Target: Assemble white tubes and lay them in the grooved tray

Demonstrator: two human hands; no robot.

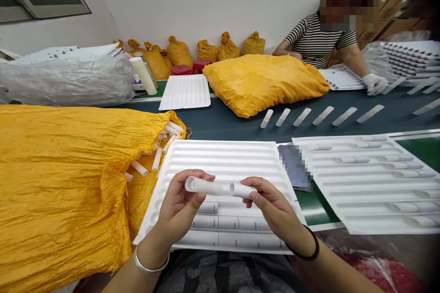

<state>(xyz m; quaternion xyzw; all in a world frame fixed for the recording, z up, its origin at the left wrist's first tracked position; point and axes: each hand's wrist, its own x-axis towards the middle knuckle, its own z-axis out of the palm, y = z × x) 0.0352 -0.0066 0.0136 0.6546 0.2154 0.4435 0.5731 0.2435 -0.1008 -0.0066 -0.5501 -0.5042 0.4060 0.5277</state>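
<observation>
My left hand (180,208) is closed on a white plastic tube (208,187), held level above a white grooved tray (223,158). My right hand (275,208) pinches a second, shorter white tube (242,190), whose end meets the first tube's end. Both hands hover over the tray's near rows, where several white tubes (227,223) lie in the grooves. The tray's far grooves hold nothing.
A large yellow sack (65,187) at my left spills white tubes (161,144). Another grooved tray (374,183) lies at the right, a blurred flat object (294,167) beside it. White tubes (323,115) ride a dark belt (230,123). Across it, a person in a striped shirt (318,39) with a gloved hand (374,84) handles trays.
</observation>
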